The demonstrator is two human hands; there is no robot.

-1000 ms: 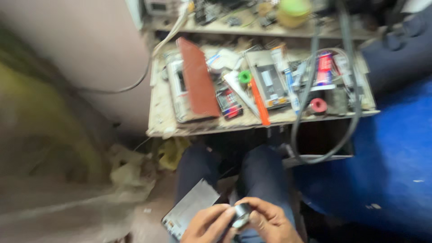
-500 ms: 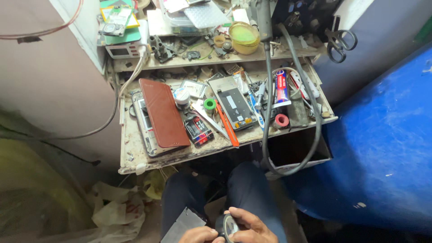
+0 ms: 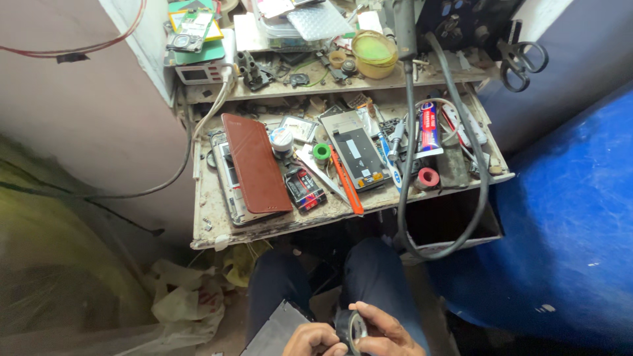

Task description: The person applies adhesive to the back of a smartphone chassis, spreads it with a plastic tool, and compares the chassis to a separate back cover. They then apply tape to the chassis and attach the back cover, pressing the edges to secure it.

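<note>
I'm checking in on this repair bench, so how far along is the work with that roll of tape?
Done: nothing taped shows. The phone lies screen up on the bench, beside the brown wallet case. In hand: both hands, left hand and right hand, grip a black tape roll over the lap, next to a grey panel on the knee. Left: no strip looks pulled off yet.

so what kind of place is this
Probably a small phone repair bench: a cluttered worktop carries a grey phone screen panel, a brown leather flip case and a red-and-white glue tube, with black scissors hanging nearby.
</note>
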